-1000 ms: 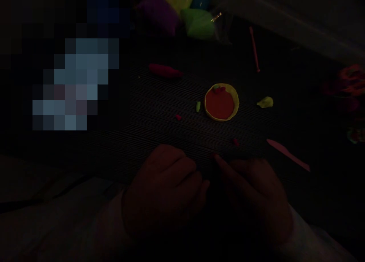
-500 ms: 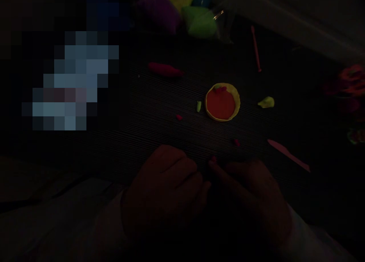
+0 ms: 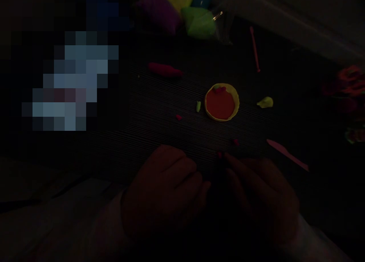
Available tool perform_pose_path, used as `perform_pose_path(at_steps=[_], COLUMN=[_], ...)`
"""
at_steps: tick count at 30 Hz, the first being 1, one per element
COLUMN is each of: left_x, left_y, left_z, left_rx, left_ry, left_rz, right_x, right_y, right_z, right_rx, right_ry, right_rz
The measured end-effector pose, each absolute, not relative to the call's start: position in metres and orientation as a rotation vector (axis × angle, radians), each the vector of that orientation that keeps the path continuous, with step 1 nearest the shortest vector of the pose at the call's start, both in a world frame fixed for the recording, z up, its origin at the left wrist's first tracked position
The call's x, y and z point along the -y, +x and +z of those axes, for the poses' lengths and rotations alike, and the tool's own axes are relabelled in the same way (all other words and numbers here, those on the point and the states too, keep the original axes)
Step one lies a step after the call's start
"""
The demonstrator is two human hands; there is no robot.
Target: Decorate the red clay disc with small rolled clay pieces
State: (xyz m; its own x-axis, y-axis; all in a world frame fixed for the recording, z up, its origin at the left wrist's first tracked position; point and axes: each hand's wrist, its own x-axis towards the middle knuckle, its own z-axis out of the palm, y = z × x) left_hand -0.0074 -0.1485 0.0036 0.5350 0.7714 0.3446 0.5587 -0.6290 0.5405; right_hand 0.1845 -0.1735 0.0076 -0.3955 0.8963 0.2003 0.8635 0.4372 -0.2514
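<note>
The scene is very dark. My left hand (image 3: 168,184) rests on the table with its fingers curled in; whatever lies under them is hidden. Across from it, my right hand (image 3: 261,189) has its index finger stretched out and its thumb apart. A small red lump of clay (image 3: 219,154) lies right at that fingertip; whether they touch is hard to tell. Another red bit of clay (image 3: 235,142) is just beyond this hand. Farther back sits a round clay dish (image 3: 222,104) with a yellow rim and orange filling, small red and green bits at its far edge.
A pink plastic knife (image 3: 288,154) lies at right, with a yellow clay piece (image 3: 265,102) and a thin pink tool (image 3: 255,51) behind. Left of the dish are a green bit (image 3: 198,106), a red bit (image 3: 178,117) and a red clay roll (image 3: 165,70). Bagged clay (image 3: 199,22) is at the back.
My right hand has drawn a little to the right, and the small red lump near its index fingertip has shifted right too. My left hand stays in place.
</note>
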Motion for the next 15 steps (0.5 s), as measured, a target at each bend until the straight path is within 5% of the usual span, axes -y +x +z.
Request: perform_pose_path(at_steps=[15], left_x=[0.148], left_y=[-0.009], left_z=[0.003], left_rx=[-1.072], left_ry=[2.396], left_rz=[0.828], right_x=[0.170], right_y=[0.174], right_z=[0.006], right_rx=[2.288], right_ry=[-1.590], right_rz=[0.064])
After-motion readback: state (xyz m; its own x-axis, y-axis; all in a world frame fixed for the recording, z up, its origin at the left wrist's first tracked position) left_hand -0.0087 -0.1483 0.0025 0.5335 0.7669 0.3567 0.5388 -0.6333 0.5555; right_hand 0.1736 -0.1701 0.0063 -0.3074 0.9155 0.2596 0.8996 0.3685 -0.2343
